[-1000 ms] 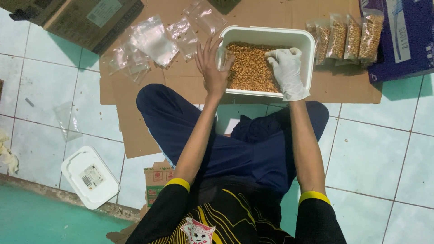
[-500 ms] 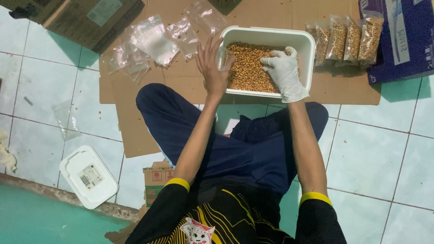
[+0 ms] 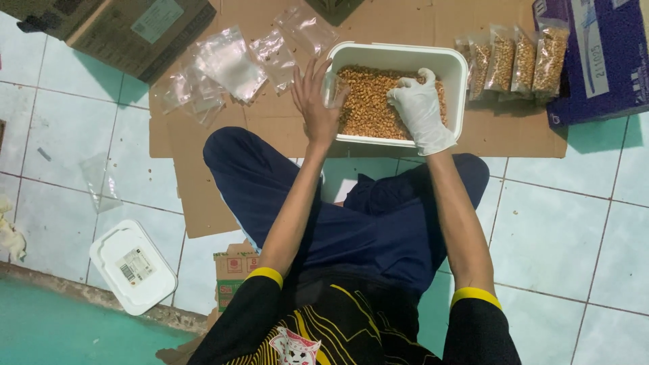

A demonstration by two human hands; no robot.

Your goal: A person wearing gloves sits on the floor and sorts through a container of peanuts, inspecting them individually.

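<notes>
A white rectangular tub (image 3: 454, 64) full of brown roasted nuts (image 3: 368, 101) sits on flattened cardboard in front of my crossed legs. My left hand (image 3: 316, 101) is bare and holds a small clear plastic bag (image 3: 331, 89) upright at the tub's left rim. My right hand (image 3: 420, 109), in a white glove, is down in the nuts with its fingers curled into them, just right of the bag.
Several filled nut bags (image 3: 514, 61) lean against a purple box (image 3: 598, 57) at the right. Empty clear bags (image 3: 230, 64) lie scattered on the cardboard (image 3: 203, 182) at left. A brown carton (image 3: 128, 27) stands top left; a white lid (image 3: 132, 267) lies on the tiled floor.
My gloved right hand has shifted from the tub's right edge towards the middle and dug into the nuts. My left hand stays at the left rim with the bag.
</notes>
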